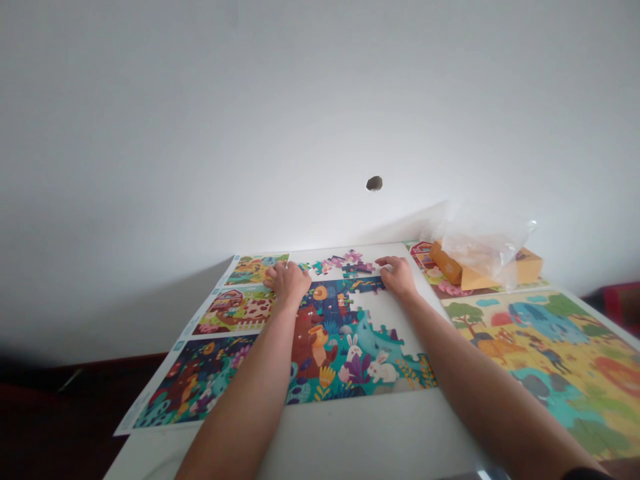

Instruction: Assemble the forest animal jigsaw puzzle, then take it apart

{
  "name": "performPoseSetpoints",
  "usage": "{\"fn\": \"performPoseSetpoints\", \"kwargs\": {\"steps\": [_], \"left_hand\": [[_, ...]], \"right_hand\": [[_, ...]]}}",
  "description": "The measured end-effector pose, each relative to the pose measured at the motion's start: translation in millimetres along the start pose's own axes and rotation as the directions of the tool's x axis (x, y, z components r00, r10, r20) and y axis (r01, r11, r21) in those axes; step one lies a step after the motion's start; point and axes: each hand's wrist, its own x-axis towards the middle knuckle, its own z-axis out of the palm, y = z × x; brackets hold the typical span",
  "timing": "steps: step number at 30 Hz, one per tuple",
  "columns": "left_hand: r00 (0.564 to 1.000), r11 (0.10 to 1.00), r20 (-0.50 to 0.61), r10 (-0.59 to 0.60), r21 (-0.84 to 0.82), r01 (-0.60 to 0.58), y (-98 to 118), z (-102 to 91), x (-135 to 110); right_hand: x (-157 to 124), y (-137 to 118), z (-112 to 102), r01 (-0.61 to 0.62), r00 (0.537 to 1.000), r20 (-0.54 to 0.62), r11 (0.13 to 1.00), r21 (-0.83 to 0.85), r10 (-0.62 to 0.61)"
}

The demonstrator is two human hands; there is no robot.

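Head view, left to right: we see one printed sheet (233, 311) bearing three pictures. Our left hand (289, 283) bends its fingers at the far left corner of one partly built puzzle (320, 347); we cannot tell whether it grips anything. Puzzle pieces (353, 256), too bunched to count, lie beyond. Our right hand (397, 275) reaches the far right corner, grip likewise unclear. Far right, one clear plastic bag (483, 243) tops one yellow box (529, 268), contents indiscernible.

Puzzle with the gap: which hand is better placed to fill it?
Probably the right hand: it is beside the gap; the left hand is farther, at the upper left corner of the puzzle.
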Motion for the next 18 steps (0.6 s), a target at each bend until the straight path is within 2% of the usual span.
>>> {"fn": "performPoseSetpoints", "kwargs": {"steps": [3, 7, 10, 12, 14, 15, 17, 18], "left_hand": [[1.000, 0.999, -0.029, 0.003, -0.036, -0.004, 0.8, -1.3, -0.3], [0.993, 0.986, -0.094, 0.074, -0.145, -0.088, 5.1, -8.2, -2.2], [0.963, 0.923, -0.147, 0.224, -0.284, -0.258, 15.4, -24.5, -7.6], [0.903, 0.821, -0.187, 0.386, -0.375, -0.429, 27.0, -39.7, -16.7], [0.847, 0.740, -0.178, 0.500, -0.420, -0.525, 40.2, -53.1, -31.5], [0.832, 0.716, -0.164, 0.529, -0.440, -0.542, 46.3, -57.4, -40.3], [0.830, 0.678, -0.143, 0.539, -0.511, -0.528, 55.2, -59.6, -58.1], [0.839, 0.665, -0.133, 0.527, -0.551, -0.505, 57.8, -57.7, -65.7]], "right_hand": [[0.2, 1.7, 0.5, 0.002, 1.000, -0.005, 1.000, 0.006, -0.002], [-0.9, 0.8, -0.1, 0.010, 1.000, -0.013, 1.000, 0.025, -0.009], [-3.9, -13.0, -9.0, 0.053, 0.997, -0.064, 0.997, 0.060, -0.050], [-7.4, -29.9, -21.2, 0.134, 0.990, -0.064, 0.983, 0.125, -0.127], [-12.2, -48.4, -36.3, 0.202, 0.974, 0.044, 0.946, 0.253, -0.220], [-15.2, -56.4, -43.4, 0.192, 0.961, 0.130, 0.930, 0.314, -0.243], [-22.0, -67.4, -54.3, 0.133, 0.930, 0.270, 0.915, 0.382, -0.248], [-25.5, -70.1, -57.2, 0.103, 0.929, 0.292, 0.919, 0.380, -0.225]]}}
